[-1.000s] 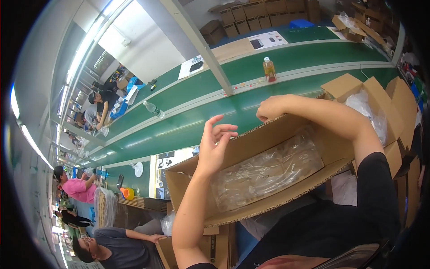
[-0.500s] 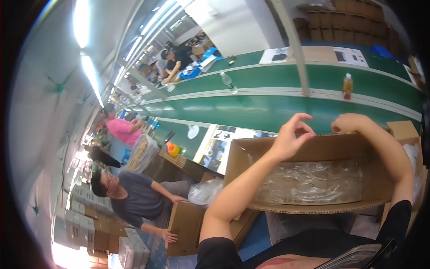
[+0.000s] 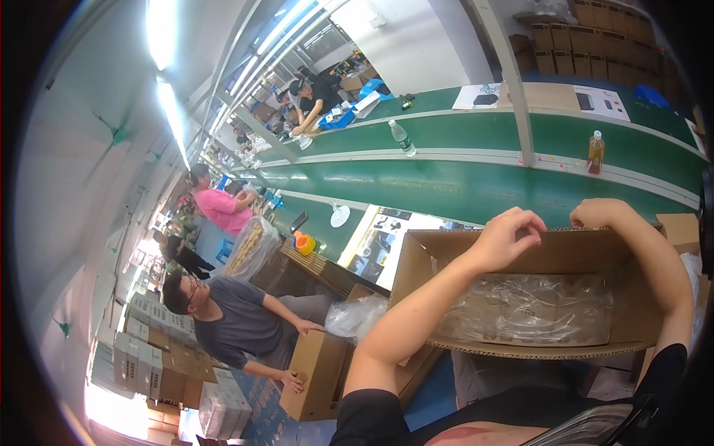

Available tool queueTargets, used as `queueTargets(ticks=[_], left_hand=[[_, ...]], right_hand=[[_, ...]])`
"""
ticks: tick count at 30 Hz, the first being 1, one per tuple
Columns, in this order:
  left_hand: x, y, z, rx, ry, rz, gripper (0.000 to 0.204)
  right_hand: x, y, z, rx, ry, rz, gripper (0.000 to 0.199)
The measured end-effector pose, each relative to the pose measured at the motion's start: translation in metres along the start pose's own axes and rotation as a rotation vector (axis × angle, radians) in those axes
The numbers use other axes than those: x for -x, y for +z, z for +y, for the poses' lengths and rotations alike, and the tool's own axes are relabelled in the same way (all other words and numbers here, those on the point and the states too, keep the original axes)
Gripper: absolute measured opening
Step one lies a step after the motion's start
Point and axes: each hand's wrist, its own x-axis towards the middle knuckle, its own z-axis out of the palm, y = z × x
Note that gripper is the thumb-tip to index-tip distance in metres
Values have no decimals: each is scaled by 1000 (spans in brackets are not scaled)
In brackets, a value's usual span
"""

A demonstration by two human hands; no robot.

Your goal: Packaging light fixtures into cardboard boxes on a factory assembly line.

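Note:
An open cardboard box (image 3: pixel 513 353) stands in front of me, with clear plastic wrap (image 3: pixel 528 308) lying over brown contents inside. My left hand (image 3: pixel 508 241) is raised above the box near its far wall, fingers bent and the thumb apart from them. I see nothing between those fingers. At the far rim, toward the right, my right hand (image 3: pixel 601 213) is curled over the cardboard edge. Its fingertips are partly hidden there. Both forearms reach over the box.
Beyond the box runs a green conveyor bench (image 3: pixel 461 178) with a clear bottle (image 3: pixel 401 138) and a bottle of amber drink (image 3: pixel 595 152). Printed sheets (image 3: pixel 383 238) lie left of the box. A co-worker in grey (image 3: pixel 234 316) holds a carton (image 3: pixel 316 375) at my left.
The whole view has shifted slightly. My left hand's fingers have bent further over, while the right stays at the far rim. The co-worker's carton has turned.

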Motion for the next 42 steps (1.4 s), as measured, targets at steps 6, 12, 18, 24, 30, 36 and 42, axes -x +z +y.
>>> queueTargets(ticks=[6, 12, 18, 24, 30, 36, 42], left_hand=[[4, 0, 1, -35, 21, 30, 12], [4, 0, 5, -115, 78, 49, 10], [5, 1, 5, -78, 84, 66, 10], [7, 3, 2, -326, 131, -22, 9], [11, 5, -4, -462, 294, -70, 8], [11, 5, -4, -535, 269, -140, 7], [13, 5, -7, -599, 294, -149, 8]], right_hand=[[-1, 1, -1, 22, -1, 7, 19], [-8, 6, 8, 55, -49, 15, 19], [-6, 4, 5, 54, -40, 7, 23], [0, 1, 0, 32, -36, 12, 24], [3, -1, -3, 29, -14, 4, 25], [3, -1, -2, 15, -11, 5, 26], [7, -8, -12, 15, 21, -19, 26]])
